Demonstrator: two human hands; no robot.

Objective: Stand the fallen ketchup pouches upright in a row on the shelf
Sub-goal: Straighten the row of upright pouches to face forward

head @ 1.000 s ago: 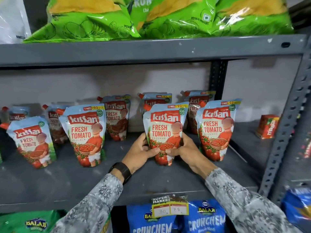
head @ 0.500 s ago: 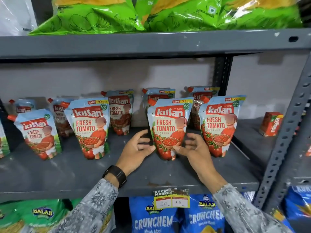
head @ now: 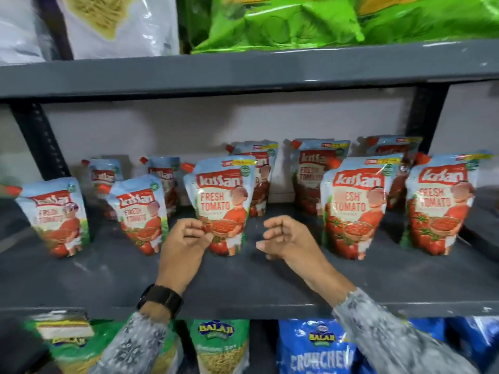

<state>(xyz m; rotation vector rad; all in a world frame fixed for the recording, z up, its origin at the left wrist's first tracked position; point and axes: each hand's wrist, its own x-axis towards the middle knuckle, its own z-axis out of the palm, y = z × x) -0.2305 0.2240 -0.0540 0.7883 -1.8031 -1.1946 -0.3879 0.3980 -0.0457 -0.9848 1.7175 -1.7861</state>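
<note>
Several blue-and-red ketchup pouches stand upright on the grey shelf (head: 243, 282), in a front row and a back row. The middle front pouch (head: 222, 203) stands between my two hands. My left hand (head: 186, 242) hovers at its lower left corner with the fingers loosely curled, touching or nearly touching it, and holds nothing. My right hand (head: 287, 238) is in the gap to its right, fingers curled apart, also holding nothing. Further front pouches stand at the right (head: 356, 209), far right (head: 440, 203), left (head: 140, 214) and far left (head: 55, 217).
A grey shelf board (head: 243, 74) runs above, carrying green snack bags (head: 337, 20) and a white bag (head: 118, 22). Below the shelf hang green packets (head: 218, 344) and blue packets (head: 318, 349). Dark uprights stand at the back left (head: 40, 141) and back right (head: 426, 117).
Both hands let go of the pouch they were holding and shifted left to the neighbouring front pouch. The camera view swung left, so more pouches on the left show.
</note>
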